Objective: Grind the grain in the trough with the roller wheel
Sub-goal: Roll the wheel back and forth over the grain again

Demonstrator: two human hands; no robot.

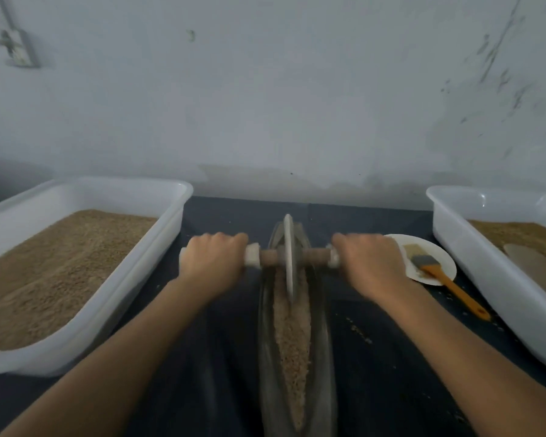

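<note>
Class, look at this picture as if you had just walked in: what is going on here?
A person is grinding grain in a long narrow trough. The left hand and right hand each grip one end of the axle handle of the roller wheel, which stands upright in the trough's far half. A white tub of grain sits on each side, and an orange-handled brush lies on a small plate to the right.

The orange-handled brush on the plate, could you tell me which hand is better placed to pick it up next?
Right. The right hand grips the axle beside the plate holding the brush; the left hand is across the trough.
</note>
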